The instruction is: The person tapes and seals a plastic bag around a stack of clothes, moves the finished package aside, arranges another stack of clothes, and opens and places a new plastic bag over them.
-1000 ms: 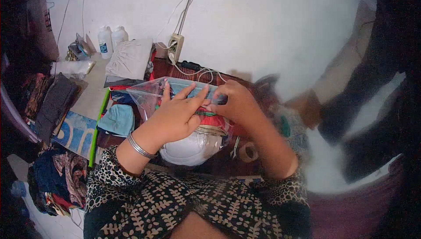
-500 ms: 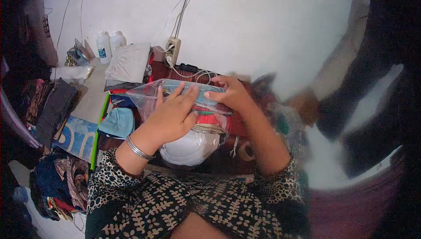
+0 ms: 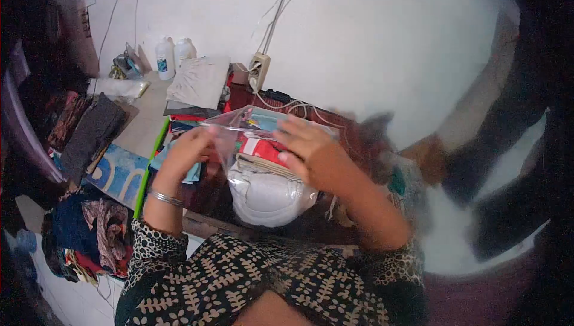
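A clear plastic bag [image 3: 272, 205] lies in front of me, filled with folded clothes; white, beige, red and light-blue layers show through it. At the bag's left corner, my left hand [image 3: 190, 151] has its fingers closed on the plastic edge. Over the bag's right side is my right hand [image 3: 317, 155], slightly blurred, with fingers stretched and apart. Its fingertips are over the red cloth [image 3: 263, 149] inside the bag; whether they touch the plastic I cannot tell. Light-blue cloth [image 3: 192, 173] lies partly hidden below my left hand.
A pale folded garment [image 3: 197, 84] tops a stack at the back. White bottles [image 3: 165, 58] and an iron [image 3: 128, 63] stand near the wall. A power strip [image 3: 258, 72] has cables trailing behind the bag. Dark folded clothes [image 3: 92, 134] and a clothes heap [image 3: 89, 233] are at left.
My left hand has moved off the bag's top to its left corner. My right hand has shifted down over the bag, fingers spread. The view has turned slightly.
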Demonstrator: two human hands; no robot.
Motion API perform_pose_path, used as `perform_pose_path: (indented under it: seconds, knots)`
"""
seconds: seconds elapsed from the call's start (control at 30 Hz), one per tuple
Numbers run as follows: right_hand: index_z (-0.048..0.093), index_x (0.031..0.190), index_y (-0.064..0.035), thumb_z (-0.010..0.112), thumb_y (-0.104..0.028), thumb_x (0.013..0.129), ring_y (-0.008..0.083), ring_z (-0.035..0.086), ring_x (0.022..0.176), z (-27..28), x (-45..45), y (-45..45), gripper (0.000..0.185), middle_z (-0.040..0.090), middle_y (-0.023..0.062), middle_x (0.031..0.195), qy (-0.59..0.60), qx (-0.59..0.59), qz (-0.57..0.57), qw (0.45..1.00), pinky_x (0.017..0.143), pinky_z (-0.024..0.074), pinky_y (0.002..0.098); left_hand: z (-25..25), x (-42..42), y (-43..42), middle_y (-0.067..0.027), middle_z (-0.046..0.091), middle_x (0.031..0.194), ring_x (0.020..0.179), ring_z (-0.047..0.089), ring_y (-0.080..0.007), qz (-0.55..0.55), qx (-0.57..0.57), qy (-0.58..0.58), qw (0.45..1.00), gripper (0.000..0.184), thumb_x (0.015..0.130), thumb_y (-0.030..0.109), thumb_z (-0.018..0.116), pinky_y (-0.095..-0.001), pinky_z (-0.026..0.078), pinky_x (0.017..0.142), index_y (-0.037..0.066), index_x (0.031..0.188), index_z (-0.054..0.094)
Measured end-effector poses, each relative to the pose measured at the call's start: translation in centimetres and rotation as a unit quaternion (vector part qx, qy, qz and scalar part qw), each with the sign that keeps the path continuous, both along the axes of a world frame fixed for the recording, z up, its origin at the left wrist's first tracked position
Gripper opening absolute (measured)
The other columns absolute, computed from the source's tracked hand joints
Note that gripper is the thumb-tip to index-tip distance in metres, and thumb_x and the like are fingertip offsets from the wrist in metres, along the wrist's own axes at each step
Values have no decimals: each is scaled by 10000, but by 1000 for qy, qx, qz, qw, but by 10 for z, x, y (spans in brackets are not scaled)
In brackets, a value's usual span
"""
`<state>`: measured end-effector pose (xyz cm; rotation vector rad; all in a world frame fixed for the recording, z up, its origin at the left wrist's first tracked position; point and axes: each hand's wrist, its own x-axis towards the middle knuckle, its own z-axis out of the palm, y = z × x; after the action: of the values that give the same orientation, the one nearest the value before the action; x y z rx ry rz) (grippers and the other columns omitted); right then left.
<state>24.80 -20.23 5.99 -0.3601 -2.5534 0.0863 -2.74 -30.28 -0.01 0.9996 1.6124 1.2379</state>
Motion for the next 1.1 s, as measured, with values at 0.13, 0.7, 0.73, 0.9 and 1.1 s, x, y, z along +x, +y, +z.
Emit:
perform_pose_path:
  seconds: [0.13,0.7,0.73,0.9,1.1]
  knots:
    - [559,1221,-64,598,-314,849,339,409,1281,-5,-10,-3,450,475,191,1328,-93,42,31,994,988,352,582,-5,23,19,-65,641,901,769,604,-136,63,247,74,964,510,780,238,741,-295,502,699,-36,1165,547]
    - [351,1417,-295,479,-560,874,399,142,1398,-1,-47,8,618,179,173,1517,-255,17,-56,965,1068,165,631,27,14,25,-81,661,694,627,613,-111,167,219,133,952,226,879,113,586,-263,482,574,19,1083,612]
    - [361,1413,-286,466,-577,871,398,156,1394,-4,-50,11,623,183,170,1515,-251,21,-58,966,1067,173,632,24,10,24,-79,660,700,639,619,-120,152,241,179,942,238,864,109,604,-266,488,588,16,1084,612]
    - [374,1405,-288,444,-602,869,397,170,1389,-7,-52,20,625,191,164,1512,-246,24,-64,967,1064,185,634,15,-3,17,-64,659,722,669,622,-130,39,308,254,916,265,814,100,662,-274,499,621,19,1064,622]
    - [358,1413,-296,437,-611,867,402,186,1382,-12,-52,20,635,193,170,1509,-243,32,-68,967,1061,189,632,26,-8,12,-65,651,742,681,585,-108,44,211,291,932,193,808,118,681,-281,483,634,26,974,644]
